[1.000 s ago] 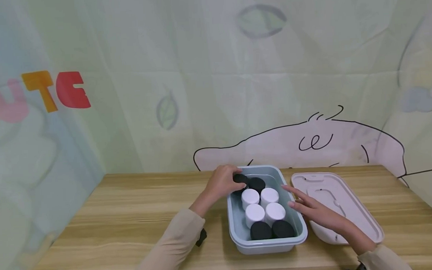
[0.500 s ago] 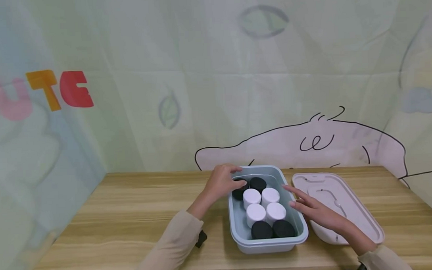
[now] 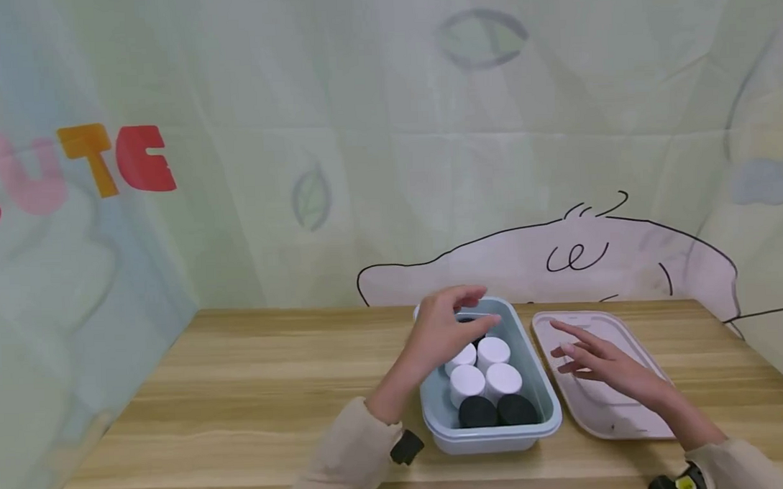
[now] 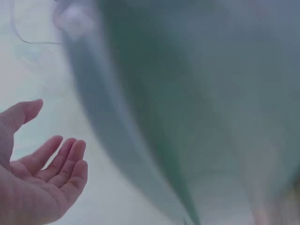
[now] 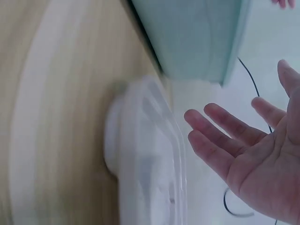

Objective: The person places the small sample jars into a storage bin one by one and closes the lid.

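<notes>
A light blue plastic box (image 3: 489, 446) holds several small round jars, some with white tops (image 3: 467, 383) and some with black tops (image 3: 517, 410). Over its far left part hovers my left hand (image 3: 441, 330), fingers and thumb spread apart with nothing between them. It hides one black-topped jar and partly covers another (image 3: 477, 333). My right hand (image 3: 608, 366) hangs above the pale pink lid (image 3: 624, 420) right of the box, fingers extended and holding nothing. Both palms look bare in the left wrist and right wrist views.
The box and lid lie side by side on a wood-grain table (image 3: 274, 392). A printed curtain (image 3: 389, 165) rises behind the table's far edge. Dark devices are strapped at the left wrist (image 3: 406, 447) and right wrist (image 3: 685, 481).
My left hand has let go of the black-topped jar at the far left and moved right and up over the box. My right hand has left the box's rim, moving right over the lid.
</notes>
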